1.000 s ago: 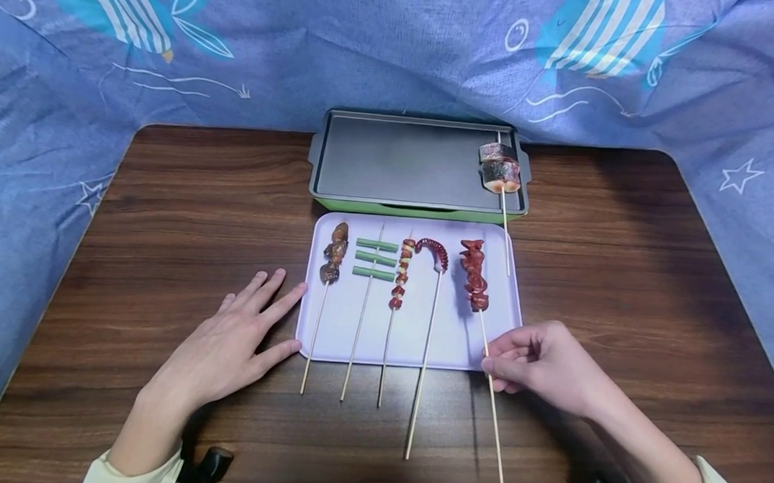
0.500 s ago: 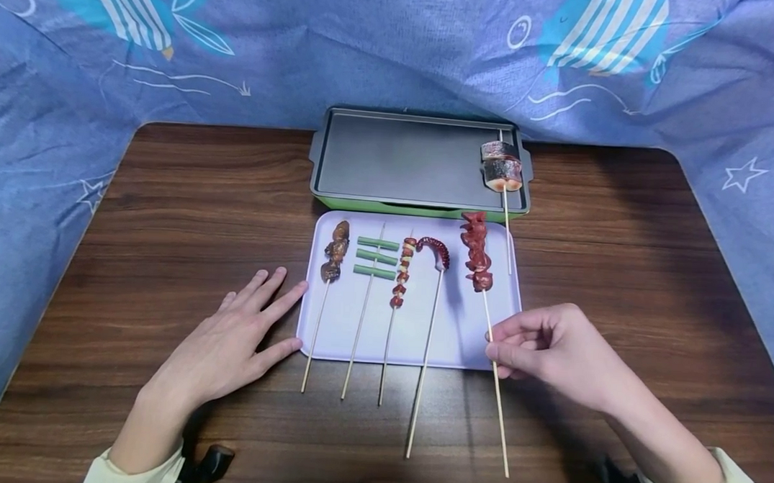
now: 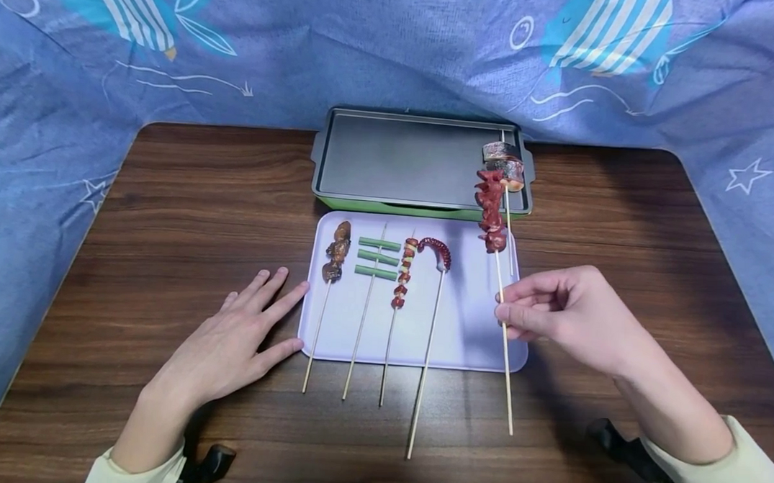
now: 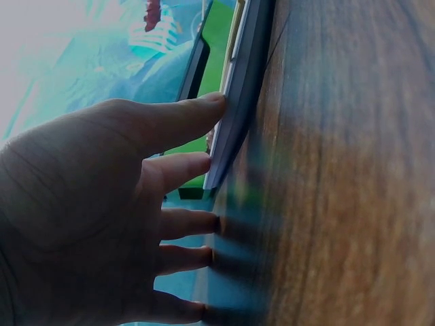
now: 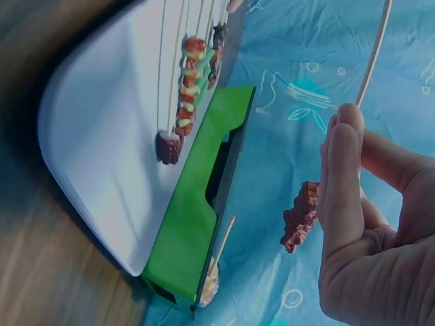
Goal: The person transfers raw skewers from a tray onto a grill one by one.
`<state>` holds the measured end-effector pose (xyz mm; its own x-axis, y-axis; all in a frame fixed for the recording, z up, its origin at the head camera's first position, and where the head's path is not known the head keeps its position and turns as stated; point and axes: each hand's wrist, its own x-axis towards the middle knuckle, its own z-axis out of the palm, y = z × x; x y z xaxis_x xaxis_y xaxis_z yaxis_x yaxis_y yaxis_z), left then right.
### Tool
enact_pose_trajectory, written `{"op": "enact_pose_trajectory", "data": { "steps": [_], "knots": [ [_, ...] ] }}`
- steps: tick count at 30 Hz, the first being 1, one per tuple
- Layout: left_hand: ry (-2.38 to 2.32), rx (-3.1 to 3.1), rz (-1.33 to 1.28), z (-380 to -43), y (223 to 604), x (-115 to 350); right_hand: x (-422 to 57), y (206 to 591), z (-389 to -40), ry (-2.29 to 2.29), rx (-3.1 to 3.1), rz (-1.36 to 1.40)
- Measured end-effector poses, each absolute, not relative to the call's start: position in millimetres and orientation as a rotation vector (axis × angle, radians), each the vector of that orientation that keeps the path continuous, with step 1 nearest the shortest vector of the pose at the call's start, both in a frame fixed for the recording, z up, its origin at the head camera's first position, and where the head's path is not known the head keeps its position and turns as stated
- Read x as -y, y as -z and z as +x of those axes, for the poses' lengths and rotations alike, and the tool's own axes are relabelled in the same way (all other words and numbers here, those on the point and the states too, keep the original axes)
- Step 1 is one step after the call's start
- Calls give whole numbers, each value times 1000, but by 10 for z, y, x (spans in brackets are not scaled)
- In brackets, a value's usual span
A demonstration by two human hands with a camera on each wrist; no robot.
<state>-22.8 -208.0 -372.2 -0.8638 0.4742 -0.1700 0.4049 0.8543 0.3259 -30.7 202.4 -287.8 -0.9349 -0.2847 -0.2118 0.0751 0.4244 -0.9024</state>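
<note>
My right hand (image 3: pixel 562 317) pinches the stick of a red meat skewer (image 3: pixel 491 211) between thumb and fingertips, holding it up over the right side of a pale lilac tray (image 3: pixel 467 339). In the head view its meat overlaps the near end of a fish skewer (image 3: pixel 502 154), which lies at the right of a black griddle plate (image 3: pixel 397 159). My left hand (image 3: pixel 233 343) rests spread on the table, thumb and forefinger touching the tray's left edge. On the tray lie a brown meat skewer (image 3: pixel 337 250), a green vegetable skewer (image 3: pixel 377 258), a red-and-yellow skewer (image 3: pixel 403 272) and a curled tentacle skewer (image 3: pixel 437 251).
The griddle's green base (image 5: pixel 183 244) stands right behind the tray. Several skewer sticks jut over the tray's front edge onto the brown wooden table (image 3: pixel 232 213). A blue fish-patterned cloth (image 3: pixel 395 47) hangs behind the table.
My right hand has lifted the red meat skewer and carried it forward and slightly right, from over the tray toward the griddle. The left hand has stayed in place.
</note>
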Motion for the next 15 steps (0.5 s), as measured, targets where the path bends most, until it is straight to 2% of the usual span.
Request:
{"op": "enact_pose_trajectory", "data": {
  "steps": [15],
  "knots": [
    [-425,-2792,683,-227,3731,2084,-2066,2883,-901,1514,-2325,-129]
  ]
}}
